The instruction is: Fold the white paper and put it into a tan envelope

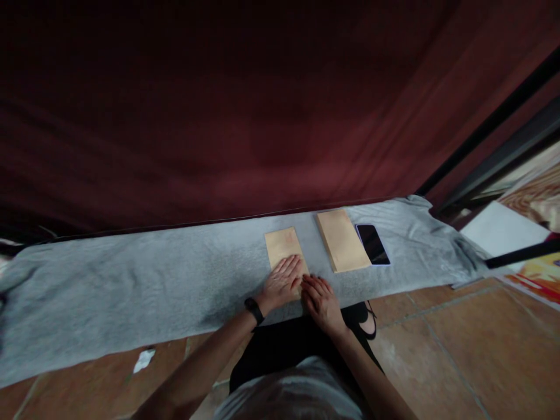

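Observation:
A tan paper envelope (280, 242) with faint red print near its far corner lies on a grey cloth. Across its middle, my left hand (282, 283) rests flat, fingers stretched out and holding nothing; a dark band circles that wrist. My right hand (322, 303) is at the envelope's near right edge, close beside the left. Its fingers are slightly bent and lie over the edge, without a visible grip. The near end of the envelope is mostly hidden by both hands. To the right sits a stack of similar tan envelopes (343, 240).
A phone (373, 244) with a dark screen lies against the stack's right side. The grey cloth (144, 280) covers a long narrow surface. Behind it hangs a dark red curtain (262, 146). A crumpled white scrap (144, 360) is on the tiled floor (433, 344).

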A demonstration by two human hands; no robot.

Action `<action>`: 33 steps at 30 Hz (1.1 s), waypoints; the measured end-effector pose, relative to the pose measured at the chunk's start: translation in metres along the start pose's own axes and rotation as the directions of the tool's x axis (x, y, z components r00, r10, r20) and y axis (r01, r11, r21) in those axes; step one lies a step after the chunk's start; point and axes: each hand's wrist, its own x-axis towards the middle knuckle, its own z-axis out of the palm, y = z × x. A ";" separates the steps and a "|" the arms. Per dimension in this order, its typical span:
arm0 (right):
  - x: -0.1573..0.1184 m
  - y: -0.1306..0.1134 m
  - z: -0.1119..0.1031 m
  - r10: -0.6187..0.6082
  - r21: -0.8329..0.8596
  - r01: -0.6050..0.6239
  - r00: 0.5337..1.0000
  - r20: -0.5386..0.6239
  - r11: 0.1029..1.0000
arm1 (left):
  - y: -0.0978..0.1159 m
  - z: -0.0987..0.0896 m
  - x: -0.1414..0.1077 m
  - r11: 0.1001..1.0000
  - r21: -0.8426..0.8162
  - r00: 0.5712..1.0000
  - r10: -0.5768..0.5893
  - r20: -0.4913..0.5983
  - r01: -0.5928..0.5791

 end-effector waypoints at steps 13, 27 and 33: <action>0.011 0.019 -0.026 -0.082 0.040 0.076 0.979 0.185 0.996 | 0.030 0.006 -0.071 0.997 -0.018 0.991 -0.079 -0.112 0.078; 0.009 -0.005 -0.003 0.053 -0.055 -0.055 0.998 -0.034 0.997 | 0.043 0.016 -0.059 0.964 0.148 0.957 -0.183 -0.225 0.219; -0.018 -0.037 0.015 -0.023 -0.128 0.029 0.999 0.050 0.991 | 0.035 0.021 -0.063 0.911 0.102 0.841 -0.320 -0.436 0.400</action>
